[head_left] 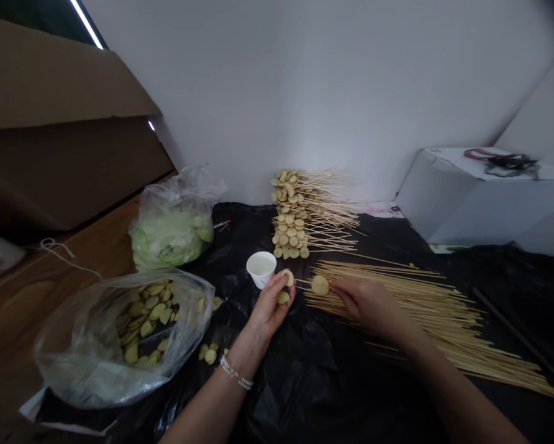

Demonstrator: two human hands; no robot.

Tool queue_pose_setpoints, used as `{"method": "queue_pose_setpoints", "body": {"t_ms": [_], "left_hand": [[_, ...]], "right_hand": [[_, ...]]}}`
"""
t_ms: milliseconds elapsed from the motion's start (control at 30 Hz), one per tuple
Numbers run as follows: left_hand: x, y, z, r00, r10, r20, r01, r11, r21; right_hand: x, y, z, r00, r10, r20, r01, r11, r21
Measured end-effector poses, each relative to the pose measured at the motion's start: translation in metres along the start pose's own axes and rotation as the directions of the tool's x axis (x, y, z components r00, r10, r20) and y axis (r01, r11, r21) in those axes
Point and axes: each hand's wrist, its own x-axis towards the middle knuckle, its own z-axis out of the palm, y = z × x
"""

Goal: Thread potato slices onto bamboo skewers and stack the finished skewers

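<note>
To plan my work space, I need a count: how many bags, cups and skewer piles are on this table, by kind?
Clear plastic bags: 2, the slice bag and the leaf bag
White paper cup: 1
Skewer piles: 2, the bare pile and the threaded pile
Total: 5

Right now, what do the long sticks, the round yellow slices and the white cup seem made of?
The skewers look like bare bamboo or wood, matte and straw-coloured. The round slices look like sliced food, perhaps potato, with dull yellow flesh. The cup seems thin white paper, smooth-sided, though plastic is possible.
</note>
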Motion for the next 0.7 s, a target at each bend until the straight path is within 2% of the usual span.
{"method": "queue_pose_setpoints", "body": {"t_ms": [700], "left_hand": [[-0.0018,-0.0046,0.0002,0.997,0.074,-0.022,-0.071,0.991,0.111]], "right_hand": [[-0.0015,-0.0038,0.0084,0.998,0.063,0.013,-0.062,0.997,-0.055]]}}
